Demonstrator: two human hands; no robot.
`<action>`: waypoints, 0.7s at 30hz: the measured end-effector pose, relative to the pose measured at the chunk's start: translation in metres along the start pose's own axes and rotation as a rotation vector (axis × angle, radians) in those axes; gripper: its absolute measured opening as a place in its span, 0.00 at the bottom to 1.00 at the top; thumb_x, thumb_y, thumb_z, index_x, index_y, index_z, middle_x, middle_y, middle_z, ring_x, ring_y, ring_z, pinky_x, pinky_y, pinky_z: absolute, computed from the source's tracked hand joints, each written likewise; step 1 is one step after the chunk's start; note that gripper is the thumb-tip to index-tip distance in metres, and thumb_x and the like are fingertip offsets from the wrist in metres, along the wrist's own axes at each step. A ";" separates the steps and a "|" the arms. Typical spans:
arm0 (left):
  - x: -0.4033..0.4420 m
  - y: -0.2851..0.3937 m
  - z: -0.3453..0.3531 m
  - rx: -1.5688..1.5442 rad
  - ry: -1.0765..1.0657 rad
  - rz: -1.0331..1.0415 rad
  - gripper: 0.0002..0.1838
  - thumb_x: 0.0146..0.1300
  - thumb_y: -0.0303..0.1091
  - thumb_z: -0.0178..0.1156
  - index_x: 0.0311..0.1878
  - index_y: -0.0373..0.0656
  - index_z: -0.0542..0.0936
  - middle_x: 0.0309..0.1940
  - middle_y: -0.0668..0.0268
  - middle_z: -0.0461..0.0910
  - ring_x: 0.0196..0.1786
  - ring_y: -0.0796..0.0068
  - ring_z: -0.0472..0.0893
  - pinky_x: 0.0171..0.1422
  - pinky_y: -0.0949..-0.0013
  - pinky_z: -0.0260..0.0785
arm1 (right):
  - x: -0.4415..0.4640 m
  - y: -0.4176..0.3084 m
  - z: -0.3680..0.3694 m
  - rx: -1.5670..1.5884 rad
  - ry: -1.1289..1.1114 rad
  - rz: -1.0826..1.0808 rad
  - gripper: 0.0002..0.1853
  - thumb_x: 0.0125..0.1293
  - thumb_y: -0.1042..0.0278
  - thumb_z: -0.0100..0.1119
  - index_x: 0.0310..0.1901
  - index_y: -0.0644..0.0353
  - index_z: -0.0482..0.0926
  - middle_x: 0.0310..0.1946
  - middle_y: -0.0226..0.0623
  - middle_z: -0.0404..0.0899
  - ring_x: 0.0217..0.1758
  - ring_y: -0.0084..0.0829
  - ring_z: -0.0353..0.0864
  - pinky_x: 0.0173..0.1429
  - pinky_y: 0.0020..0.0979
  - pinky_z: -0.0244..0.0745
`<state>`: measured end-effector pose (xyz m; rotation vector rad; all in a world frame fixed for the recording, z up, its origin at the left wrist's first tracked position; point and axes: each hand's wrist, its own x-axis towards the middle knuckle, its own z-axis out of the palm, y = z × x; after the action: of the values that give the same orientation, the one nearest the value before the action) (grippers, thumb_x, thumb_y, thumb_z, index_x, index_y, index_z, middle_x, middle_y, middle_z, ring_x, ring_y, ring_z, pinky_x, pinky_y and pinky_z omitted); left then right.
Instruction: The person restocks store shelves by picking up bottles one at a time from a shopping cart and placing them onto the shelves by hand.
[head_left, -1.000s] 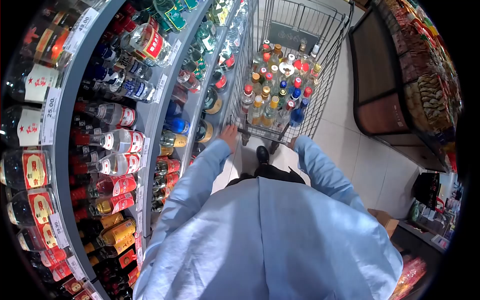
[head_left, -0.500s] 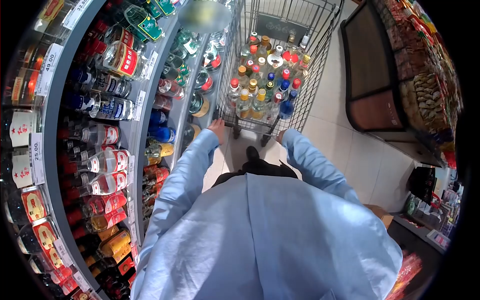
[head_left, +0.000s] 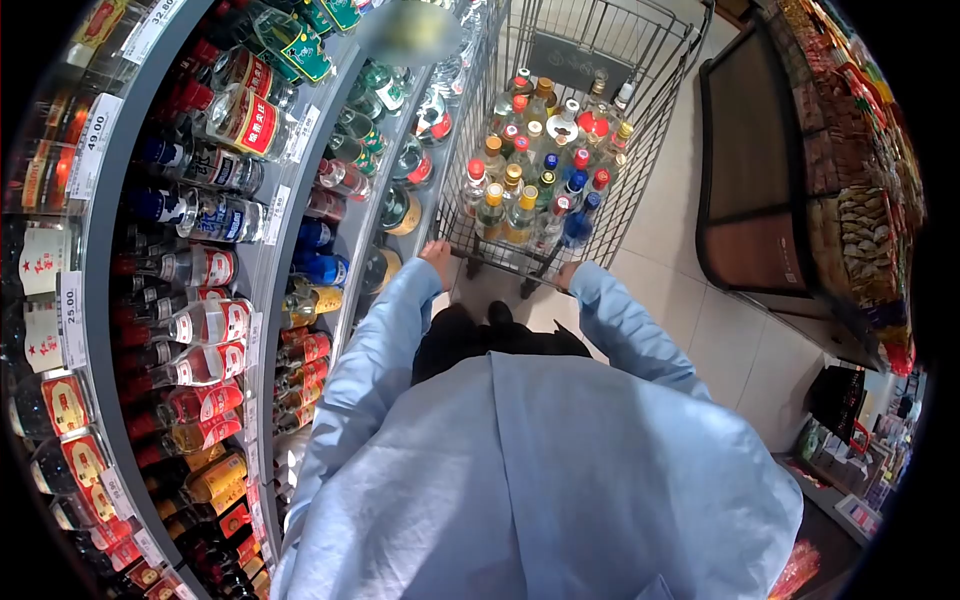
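A wire shopping cart point(head_left: 655, 150) stands ahead of me, with several upright bottles point(head_left: 548, 165) grouped inside, their caps red, yellow, blue and white. My left hand point(head_left: 436, 258) is closed on the left end of the cart's handle. At the handle's right end, my right hand point(head_left: 567, 275) is closed round it, its fingers partly hidden by the light blue sleeve. Between my hands the dark handle bar point(head_left: 500, 262) crosses just behind the bottles.
Shelves point(head_left: 115, 130) full of bottles with price tags run close along my left. On the right stands a dark display stand point(head_left: 750, 150) topped with packaged goods. A counter point(head_left: 830, 470) with small items is at the lower right. Tiled floor point(head_left: 665, 290) shows between.
Compared with a second ago, the shelf bottles sit lower and further left in view. The cart has lately swung slightly to the right, with both hands staying at its handle. My feet have shifted.
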<state>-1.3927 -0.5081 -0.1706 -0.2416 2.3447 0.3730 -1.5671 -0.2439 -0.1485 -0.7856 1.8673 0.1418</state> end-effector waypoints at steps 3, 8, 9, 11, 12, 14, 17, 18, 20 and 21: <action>-0.003 0.002 -0.004 0.054 -0.015 0.034 0.52 0.43 0.50 0.62 0.66 0.35 0.48 0.67 0.50 0.46 0.70 0.52 0.45 0.72 0.64 0.42 | 0.034 0.039 0.001 0.069 0.390 0.052 0.24 0.54 0.47 0.51 0.41 0.62 0.78 0.36 0.53 0.78 0.43 0.47 0.77 0.49 0.39 0.71; -0.017 0.015 -0.017 -0.015 -0.001 -0.016 0.50 0.45 0.47 0.62 0.67 0.37 0.47 0.68 0.52 0.45 0.71 0.54 0.43 0.72 0.64 0.41 | 0.039 0.063 -0.045 0.422 0.967 0.261 0.32 0.46 0.58 0.65 0.54 0.57 0.68 0.43 0.48 0.77 0.45 0.43 0.77 0.50 0.37 0.71; -0.017 0.013 -0.012 -0.046 0.034 -0.021 0.50 0.44 0.47 0.62 0.67 0.37 0.47 0.68 0.53 0.44 0.71 0.54 0.43 0.72 0.64 0.42 | 0.055 0.072 -0.045 0.510 1.040 0.226 0.35 0.43 0.61 0.68 0.55 0.56 0.66 0.44 0.45 0.77 0.45 0.40 0.78 0.49 0.36 0.71; -0.014 0.010 0.000 -0.110 0.113 -0.024 0.50 0.44 0.45 0.63 0.66 0.37 0.47 0.68 0.53 0.44 0.71 0.55 0.43 0.71 0.63 0.44 | 0.092 0.090 -0.041 0.693 0.997 0.042 0.33 0.42 0.64 0.69 0.53 0.53 0.68 0.41 0.38 0.77 0.43 0.32 0.77 0.47 0.31 0.71; -0.010 0.009 0.010 -0.097 0.165 -0.036 0.50 0.43 0.45 0.62 0.66 0.39 0.47 0.68 0.55 0.43 0.71 0.57 0.44 0.70 0.61 0.47 | 0.091 0.084 -0.043 0.712 0.979 0.068 0.31 0.41 0.65 0.70 0.51 0.51 0.70 0.38 0.33 0.76 0.39 0.27 0.75 0.44 0.26 0.70; -0.021 0.015 0.003 -0.112 0.175 -0.067 0.48 0.44 0.45 0.62 0.67 0.42 0.48 0.69 0.59 0.43 0.71 0.60 0.44 0.69 0.58 0.50 | 0.082 0.072 -0.046 0.868 0.997 -0.021 0.22 0.44 0.70 0.66 0.44 0.52 0.72 0.33 0.36 0.78 0.36 0.30 0.77 0.42 0.30 0.72; -0.027 0.015 0.002 -0.125 0.181 -0.068 0.48 0.44 0.44 0.61 0.67 0.42 0.49 0.69 0.60 0.43 0.71 0.62 0.43 0.68 0.57 0.50 | 0.135 0.102 -0.028 1.060 1.068 -0.205 0.17 0.45 0.69 0.69 0.38 0.58 0.76 0.31 0.31 0.78 0.33 0.23 0.76 0.40 0.27 0.72; -0.027 0.014 0.001 -0.131 0.179 -0.062 0.48 0.44 0.44 0.61 0.67 0.42 0.49 0.69 0.60 0.43 0.71 0.62 0.43 0.68 0.57 0.50 | 0.121 0.089 -0.031 1.089 1.058 -0.173 0.15 0.45 0.68 0.69 0.35 0.61 0.77 0.30 0.31 0.79 0.33 0.23 0.76 0.40 0.27 0.72; -0.031 0.015 -0.003 -0.133 0.176 -0.061 0.48 0.45 0.44 0.61 0.67 0.42 0.48 0.69 0.60 0.43 0.71 0.62 0.43 0.68 0.56 0.51 | 0.124 0.093 -0.029 1.085 0.989 -0.123 0.12 0.46 0.68 0.69 0.33 0.61 0.79 0.28 0.31 0.80 0.31 0.24 0.77 0.40 0.28 0.72; -0.031 0.015 -0.004 -0.132 0.172 -0.051 0.48 0.45 0.43 0.61 0.67 0.42 0.48 0.69 0.60 0.43 0.71 0.62 0.43 0.68 0.56 0.51 | 0.122 0.089 -0.029 1.073 0.964 -0.089 0.12 0.46 0.69 0.69 0.32 0.61 0.80 0.28 0.30 0.80 0.31 0.25 0.77 0.39 0.29 0.72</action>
<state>-1.3777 -0.4934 -0.1433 -0.4099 2.4798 0.5000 -1.6688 -0.2426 -0.2638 -0.1271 2.3142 -1.4019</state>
